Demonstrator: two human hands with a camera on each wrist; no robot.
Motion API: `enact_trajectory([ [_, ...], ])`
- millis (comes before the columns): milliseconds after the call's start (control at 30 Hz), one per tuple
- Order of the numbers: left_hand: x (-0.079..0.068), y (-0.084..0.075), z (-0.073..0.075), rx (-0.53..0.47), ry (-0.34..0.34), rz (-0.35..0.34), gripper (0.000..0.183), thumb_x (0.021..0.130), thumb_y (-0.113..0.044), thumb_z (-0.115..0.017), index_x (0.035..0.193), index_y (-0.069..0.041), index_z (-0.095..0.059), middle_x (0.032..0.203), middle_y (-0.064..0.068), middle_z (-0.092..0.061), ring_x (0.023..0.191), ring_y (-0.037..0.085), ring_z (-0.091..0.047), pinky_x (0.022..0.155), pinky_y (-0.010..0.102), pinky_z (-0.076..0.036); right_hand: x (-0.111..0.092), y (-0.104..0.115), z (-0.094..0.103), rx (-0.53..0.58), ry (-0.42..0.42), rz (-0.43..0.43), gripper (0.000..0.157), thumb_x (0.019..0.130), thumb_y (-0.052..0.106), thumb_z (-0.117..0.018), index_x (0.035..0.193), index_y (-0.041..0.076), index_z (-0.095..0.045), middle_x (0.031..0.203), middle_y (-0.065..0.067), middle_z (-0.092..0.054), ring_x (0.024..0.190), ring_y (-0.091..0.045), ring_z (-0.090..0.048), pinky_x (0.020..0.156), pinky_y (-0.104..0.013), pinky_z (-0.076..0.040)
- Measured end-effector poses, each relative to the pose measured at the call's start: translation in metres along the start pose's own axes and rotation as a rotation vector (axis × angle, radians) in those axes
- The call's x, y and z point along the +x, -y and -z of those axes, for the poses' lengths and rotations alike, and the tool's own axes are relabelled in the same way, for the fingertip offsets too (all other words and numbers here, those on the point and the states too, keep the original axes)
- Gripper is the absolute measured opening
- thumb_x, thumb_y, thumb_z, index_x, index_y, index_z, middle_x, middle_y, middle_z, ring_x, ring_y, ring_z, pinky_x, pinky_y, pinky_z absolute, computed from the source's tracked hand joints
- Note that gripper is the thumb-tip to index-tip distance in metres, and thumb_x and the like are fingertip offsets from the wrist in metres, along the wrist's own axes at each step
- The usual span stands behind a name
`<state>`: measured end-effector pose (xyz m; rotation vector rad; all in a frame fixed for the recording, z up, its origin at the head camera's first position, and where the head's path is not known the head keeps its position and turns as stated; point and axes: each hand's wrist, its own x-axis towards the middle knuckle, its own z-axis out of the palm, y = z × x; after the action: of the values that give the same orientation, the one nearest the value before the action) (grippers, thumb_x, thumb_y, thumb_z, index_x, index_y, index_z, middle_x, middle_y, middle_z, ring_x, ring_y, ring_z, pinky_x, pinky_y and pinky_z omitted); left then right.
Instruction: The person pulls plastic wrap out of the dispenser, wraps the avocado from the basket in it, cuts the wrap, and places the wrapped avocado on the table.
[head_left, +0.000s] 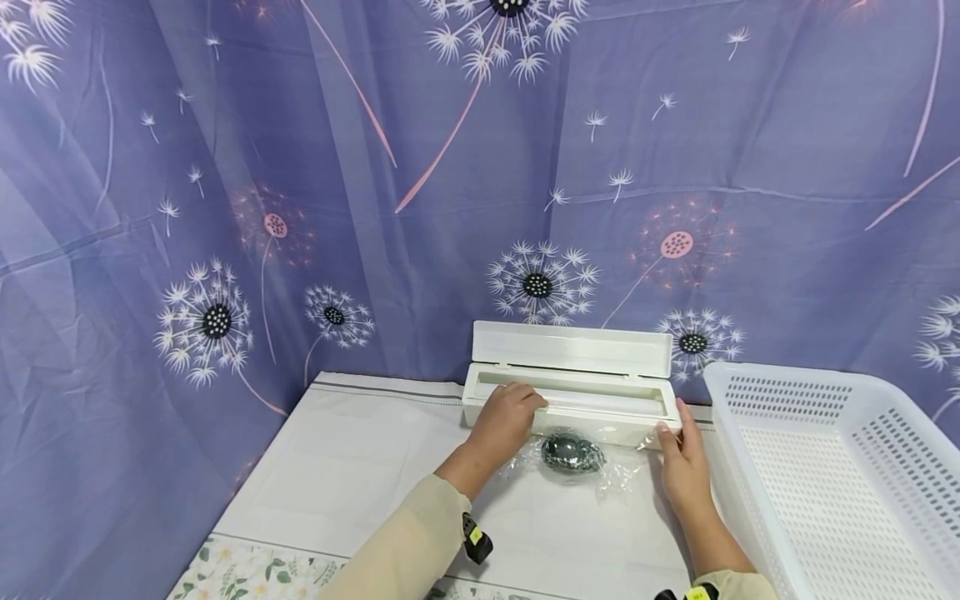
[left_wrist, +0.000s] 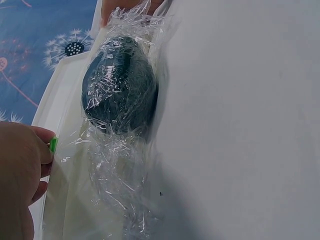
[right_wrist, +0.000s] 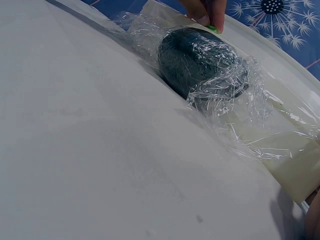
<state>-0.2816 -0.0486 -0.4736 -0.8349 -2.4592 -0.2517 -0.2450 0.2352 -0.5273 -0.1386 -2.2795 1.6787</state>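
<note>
A long white cling film dispenser (head_left: 570,427) stands at the back of the table, its lid (head_left: 572,350) raised and a film roll (head_left: 600,401) inside. My left hand (head_left: 507,419) pinches a small green slide cutter (left_wrist: 53,145) on the dispenser's front edge. At the dispenser's right end, my right hand (head_left: 686,471) grips the corner, thumb in front and fingers behind. Against the front lies a dark green oval object (head_left: 572,453), wrapped in crinkled clear cling film (left_wrist: 117,170). Its exact kind is not clear through the film.
To the right stands a white perforated plastic basket (head_left: 783,375), close beside my right forearm. A white cloth (head_left: 360,467) covers the table, with a floral border (head_left: 255,569) at the near left. Behind hangs a purple dandelion-print curtain (head_left: 450,275).
</note>
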Motion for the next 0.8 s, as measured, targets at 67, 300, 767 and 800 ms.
enact_trajectory([
  [67,-0.0003,0.0007,-0.0008,0.006,-0.006,-0.001,0.027,0.085,-0.004,-0.066,0.104,-0.022,-0.071,0.101,-0.009,-0.069,0.1,0.01,-0.063,0.088,0.026,-0.051,0.0001,-0.0004,0.0,-0.007,0.0,0.006,0.06,0.104,0.03,-0.04,0.157,0.018,-0.013,0.162,-0.011,-0.017,0.147,-0.03,-0.021,0.101,0.005,-0.017],
  [300,-0.0005,0.0029,-0.0027,0.015,-0.019,-0.01,0.026,0.085,-0.004,-0.066,0.104,-0.022,-0.071,0.1,-0.01,-0.068,0.099,0.009,-0.063,0.086,0.026,-0.05,0.0004,0.0006,0.0007,-0.012,0.002,0.006,0.061,0.104,0.029,-0.04,0.157,0.018,-0.012,0.162,-0.013,-0.017,0.147,-0.031,-0.02,0.123,-0.042,-0.015],
  [767,-0.0015,0.0036,0.0005,0.005,0.008,0.015,0.025,0.086,-0.005,-0.066,0.105,-0.021,-0.071,0.101,-0.009,-0.069,0.1,0.009,-0.063,0.087,0.025,-0.05,0.0002,0.0021,0.0006,-0.008,-0.001,0.005,0.061,0.104,0.029,-0.04,0.156,0.017,-0.013,0.162,-0.012,-0.017,0.147,-0.032,-0.02,0.122,-0.048,-0.015],
  [800,-0.0016,0.0037,0.0004,0.005,0.006,0.015,0.025,0.086,-0.005,-0.066,0.104,-0.021,-0.071,0.1,-0.009,-0.069,0.1,0.009,-0.063,0.086,0.025,-0.05,0.0,0.0022,0.0005,-0.007,-0.002,0.003,0.06,0.104,0.029,-0.04,0.156,0.017,-0.013,0.162,-0.012,-0.018,0.147,-0.032,-0.02,0.122,-0.048,-0.015],
])
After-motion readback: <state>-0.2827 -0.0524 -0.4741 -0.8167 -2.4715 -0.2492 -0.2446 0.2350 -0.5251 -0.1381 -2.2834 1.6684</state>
